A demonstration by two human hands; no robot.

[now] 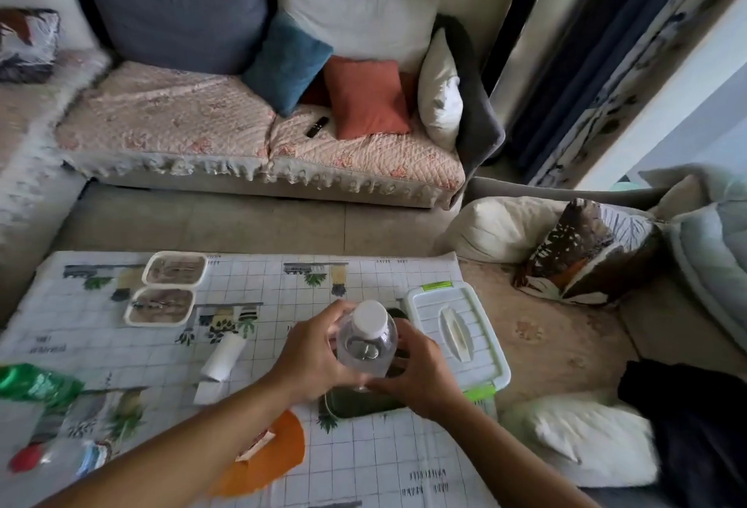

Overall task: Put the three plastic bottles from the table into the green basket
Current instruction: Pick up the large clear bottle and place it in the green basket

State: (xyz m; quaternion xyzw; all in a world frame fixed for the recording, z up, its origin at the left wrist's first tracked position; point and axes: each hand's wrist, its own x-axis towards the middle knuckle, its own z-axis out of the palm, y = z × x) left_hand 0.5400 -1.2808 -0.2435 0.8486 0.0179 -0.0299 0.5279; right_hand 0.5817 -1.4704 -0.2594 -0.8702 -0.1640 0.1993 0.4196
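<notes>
Both hands are on it: a clear plastic bottle [367, 342] with a white cap, held upright above the green basket [364, 406], of which only a dark rim shows under the wrists. The bottle looks thin-walled and light, smooth enough to slip, likely to dent under a hard squeeze, so the firmer shoulder under the cap or the mid-body is the place to hold. The left hand [313, 354] curls round the bottle's left side, fingers half-closed against the wall. The right hand [420, 374] cups the lower right side and base, fingers wrapped, not spread. On the bench [364, 277], far left, lie a green bottle [36, 384] and a clear red-capped one [56, 457], both blurred. A white lidded box [456, 338] sits just beside the basket.
</notes>
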